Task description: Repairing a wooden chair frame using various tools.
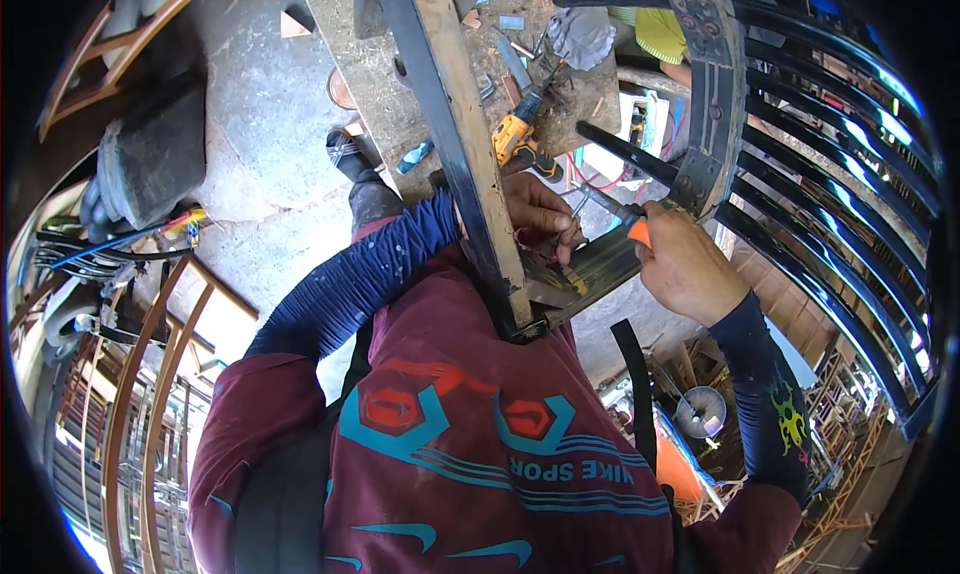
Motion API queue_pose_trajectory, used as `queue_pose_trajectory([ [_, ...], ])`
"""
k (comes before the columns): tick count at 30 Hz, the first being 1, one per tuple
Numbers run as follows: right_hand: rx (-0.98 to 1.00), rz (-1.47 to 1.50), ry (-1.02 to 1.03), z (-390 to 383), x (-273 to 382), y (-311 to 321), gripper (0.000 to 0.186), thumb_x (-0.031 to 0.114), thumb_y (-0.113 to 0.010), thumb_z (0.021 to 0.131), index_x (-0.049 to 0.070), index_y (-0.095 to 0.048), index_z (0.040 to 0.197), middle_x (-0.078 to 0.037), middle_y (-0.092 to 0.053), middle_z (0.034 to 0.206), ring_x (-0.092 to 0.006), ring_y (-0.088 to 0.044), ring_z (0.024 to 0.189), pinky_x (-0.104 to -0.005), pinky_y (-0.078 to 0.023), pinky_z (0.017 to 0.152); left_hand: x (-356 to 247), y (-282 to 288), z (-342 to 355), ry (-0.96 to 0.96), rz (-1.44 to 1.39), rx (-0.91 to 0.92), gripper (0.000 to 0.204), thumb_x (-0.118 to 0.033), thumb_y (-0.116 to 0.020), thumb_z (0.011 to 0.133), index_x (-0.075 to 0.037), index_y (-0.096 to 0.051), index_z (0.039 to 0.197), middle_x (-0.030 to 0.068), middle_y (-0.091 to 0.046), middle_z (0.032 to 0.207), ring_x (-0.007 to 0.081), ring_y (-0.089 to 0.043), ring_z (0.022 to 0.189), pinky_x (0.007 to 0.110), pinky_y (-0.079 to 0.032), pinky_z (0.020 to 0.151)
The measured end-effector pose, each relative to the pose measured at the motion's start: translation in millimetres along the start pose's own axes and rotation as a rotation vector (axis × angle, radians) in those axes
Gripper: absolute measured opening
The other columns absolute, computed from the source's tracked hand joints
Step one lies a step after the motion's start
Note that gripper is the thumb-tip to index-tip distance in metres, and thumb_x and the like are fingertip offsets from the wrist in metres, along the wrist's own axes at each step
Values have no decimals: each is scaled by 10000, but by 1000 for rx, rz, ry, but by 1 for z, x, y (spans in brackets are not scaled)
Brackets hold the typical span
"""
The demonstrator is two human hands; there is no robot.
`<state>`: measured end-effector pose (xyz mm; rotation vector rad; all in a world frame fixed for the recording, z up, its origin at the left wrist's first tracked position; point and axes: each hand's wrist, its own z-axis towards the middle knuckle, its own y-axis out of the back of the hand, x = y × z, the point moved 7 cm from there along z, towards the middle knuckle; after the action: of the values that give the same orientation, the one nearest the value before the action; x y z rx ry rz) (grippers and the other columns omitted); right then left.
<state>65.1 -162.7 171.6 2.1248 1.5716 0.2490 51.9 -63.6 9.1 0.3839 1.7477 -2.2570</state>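
Observation:
My left hand reaches round a dark-painted wooden bar with a bare wood edge. Its thumb and fingers are pinched together; what they hold is too small to make out. Just above those fingertips is a thin metal piece. My right hand is closed round an orange-handled tool, whose dark metal shaft points left toward the pinched fingers. Between my hands, a dark flat rail joins the foot of the bar to a curved black frame part.
On the worn bench lie a yellow cordless drill, a crumpled grey cloth and several scraps. Glossy black slats fan out at right. Another person's yellow-green clothing shows at the far side. Wooden frames stand at left.

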Motion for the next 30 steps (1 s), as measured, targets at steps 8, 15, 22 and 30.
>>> queue_pose_trajectory([
  [8, -39, -49, 68, 10, 9, -5, 265, 28, -637, 784, -110, -555, 995, -330, -622, 897, -480, -621, 950, -513, -488, 847, -1, 0, 1, -13, 38, -30, 338, -240, -553, 1033, 49, -723, 997, 81, -732, 946, 114, -601, 853, 268, -461, 861],
  [15, -293, -74, 518, 46, -11, -3, 371, 4, -685, 735, -30, -595, 1093, -221, -662, 987, -397, -664, 870, -471, -539, 795, -1, -4, 1, 1, -36, -34, 319, -246, -583, 1017, 48, -704, 1012, 89, -733, 940, 138, -654, 908, 278, -475, 901],
  [22, -287, 94, 829, 108, -4, -14, 479, -37, -660, 645, 4, -588, 1117, -167, -622, 1012, -392, -627, 943, -438, -521, 825, 13, 8, -2, 89, -104, -38, 321, -254, -577, 1020, 50, -680, 1029, 110, -734, 963, 164, -662, 941, 314, -470, 923],
  [30, -473, -68, 816, 103, -24, 13, 701, -92, -615, 621, 19, -513, 1306, -180, -553, 1271, -381, -523, 1238, -443, -442, 1050, 2, -4, 1, 82, -81, -57, 341, -298, -602, 997, 18, -707, 924, 81, -715, 900, 165, -635, 903, 319, -467, 867],
])
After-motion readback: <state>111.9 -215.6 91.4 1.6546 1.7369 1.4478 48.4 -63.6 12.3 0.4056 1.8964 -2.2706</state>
